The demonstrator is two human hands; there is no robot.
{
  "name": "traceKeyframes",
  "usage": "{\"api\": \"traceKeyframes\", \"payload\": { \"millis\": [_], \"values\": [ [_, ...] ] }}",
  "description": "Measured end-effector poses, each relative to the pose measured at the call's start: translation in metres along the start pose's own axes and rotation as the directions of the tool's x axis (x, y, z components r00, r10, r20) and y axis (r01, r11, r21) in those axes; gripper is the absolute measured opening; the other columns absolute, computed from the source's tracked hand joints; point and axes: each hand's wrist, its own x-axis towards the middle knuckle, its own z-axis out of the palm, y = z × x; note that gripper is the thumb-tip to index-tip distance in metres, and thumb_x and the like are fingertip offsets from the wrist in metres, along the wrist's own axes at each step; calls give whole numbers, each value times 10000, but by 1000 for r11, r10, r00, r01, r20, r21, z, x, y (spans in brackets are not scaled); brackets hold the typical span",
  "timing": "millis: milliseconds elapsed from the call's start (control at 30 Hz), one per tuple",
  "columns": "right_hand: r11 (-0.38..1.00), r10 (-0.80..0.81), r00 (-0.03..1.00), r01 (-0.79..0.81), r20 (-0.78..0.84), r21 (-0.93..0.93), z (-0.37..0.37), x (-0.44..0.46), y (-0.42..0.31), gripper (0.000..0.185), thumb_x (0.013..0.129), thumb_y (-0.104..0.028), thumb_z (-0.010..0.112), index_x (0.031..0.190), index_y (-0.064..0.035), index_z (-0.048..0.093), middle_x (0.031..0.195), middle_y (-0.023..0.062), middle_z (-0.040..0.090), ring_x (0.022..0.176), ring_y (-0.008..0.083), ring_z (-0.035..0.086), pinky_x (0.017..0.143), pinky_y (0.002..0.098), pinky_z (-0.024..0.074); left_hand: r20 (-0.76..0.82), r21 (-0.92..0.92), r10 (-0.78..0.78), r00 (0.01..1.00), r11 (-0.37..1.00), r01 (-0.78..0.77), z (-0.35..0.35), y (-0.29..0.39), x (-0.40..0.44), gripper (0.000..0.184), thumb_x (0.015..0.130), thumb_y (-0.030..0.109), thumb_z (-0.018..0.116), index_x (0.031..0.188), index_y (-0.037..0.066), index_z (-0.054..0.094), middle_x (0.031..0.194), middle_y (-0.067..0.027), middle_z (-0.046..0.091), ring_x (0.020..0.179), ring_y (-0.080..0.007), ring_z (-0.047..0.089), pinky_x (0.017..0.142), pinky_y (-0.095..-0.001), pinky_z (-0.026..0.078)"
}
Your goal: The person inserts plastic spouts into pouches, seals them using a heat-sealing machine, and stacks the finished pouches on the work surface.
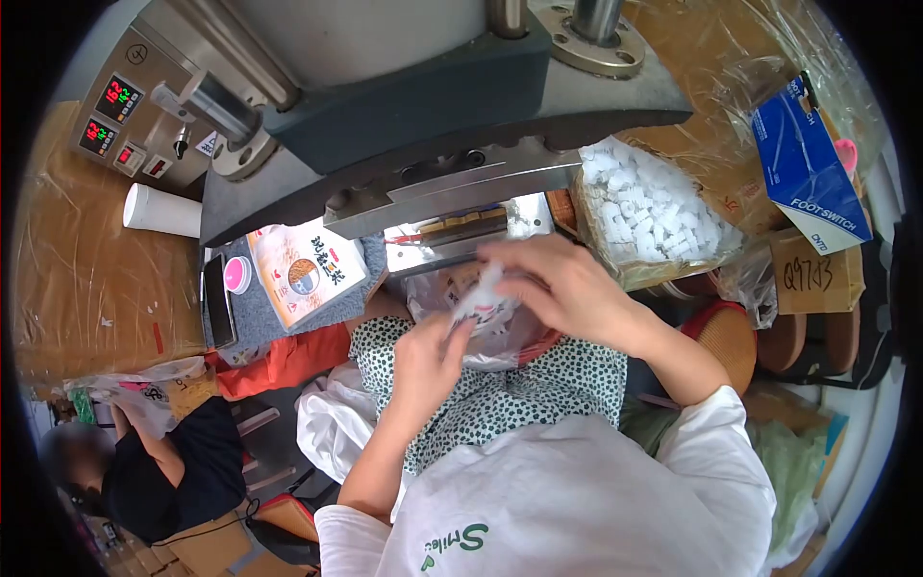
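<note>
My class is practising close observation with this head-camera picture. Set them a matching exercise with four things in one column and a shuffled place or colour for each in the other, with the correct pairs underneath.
Things
1. footswitch box
2. round tub
3. pile of small pieces
4. blurred white item

Places and colours
A. between the left hand and the right hand
B. inside an open carton
C. blue and white, at the upper right of the view
D. pink-topped, on the grey cloth

Right pairs
1-C, 2-D, 3-B, 4-A
</note>
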Motion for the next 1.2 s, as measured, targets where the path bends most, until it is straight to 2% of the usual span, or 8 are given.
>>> {"api": "traceKeyframes", "payload": {
  "millis": [100,333,467,533,600,833,1033,1200],
  "values": [
    [988,75,992,-88,-102,-130,-14,1,1,255,854,-106,698,1084,-1,661,999,179,681,919,384,645,829,442,503,178,-319,-350,920,864,390,12,-16,28,283,960,243,648,948,-35,699,693,-55,664,609,-81,529,558,-292,446],
    [698,283,951,-295,-126,-652,-58,-25,30,255,777,-21,686,1031,-3,661,947,217,672,882,392,649,764,471,510,248,-705,-400,882,550,448,27,-37,58,302,977,243,633,964,-55,680,772,-26,665,664,-90,567,563,-275,424],
    [712,316,941,-321,-124,-624,-61,-26,47,224,757,6,677,979,3,656,870,216,648,853,403,645,764,472,513,-315,-159,-306,898,950,268,-23,-46,51,423,952,262,651,1150,-106,589,967,-205,683,866,-332,654,795,-388,501],
    [733,335,936,-334,-113,-592,-61,-28,49,279,763,2,691,1041,-4,662,903,202,656,874,407,640,787,458,512,-421,803,180,889,530,273,-36,-76,33,637,879,291,721,1374,-22,470,1374,-270,483,1287,-410,452,1032,-497,379],
    [756,336,931,-356,-142,-549,-64,-25,44,306,780,6,695,1084,-7,666,909,178,670,876,376,652,792,427,518,-260,865,163,952,478,154,-24,-95,7,646,850,269,741,1375,3,476,1371,-233,495,1271,-410,459,1027,-518,377],
    [840,318,945,-316,71,441,-26,-6,-12,243,884,-80,723,1102,7,658,954,72,718,869,119,696,751,254,553,-419,417,-5,908,887,197,-42,-33,-21,352,731,-105,592,1047,15,688,940,-171,679,886,-359,657,779,-418,510],
    [993,-98,995,97,1,73,25,10,-18,188,847,-148,725,990,-45,661,931,138,699,794,301,695,730,383,546,-287,348,148,946,937,-41,-35,14,-21,371,703,-120,604,1037,19,691,930,-175,680,858,-370,658,756,-418,515],
    [942,204,979,-195,-5,274,25,1,-5,287,848,-160,735,1091,-24,667,1003,172,703,874,323,702,756,394,547,-5,76,-38,999,996,39,-10,11,-7,136,850,21,659,978,-4,698,870,-168,689,752,-360,669,678,-378,516]
  ]
}}
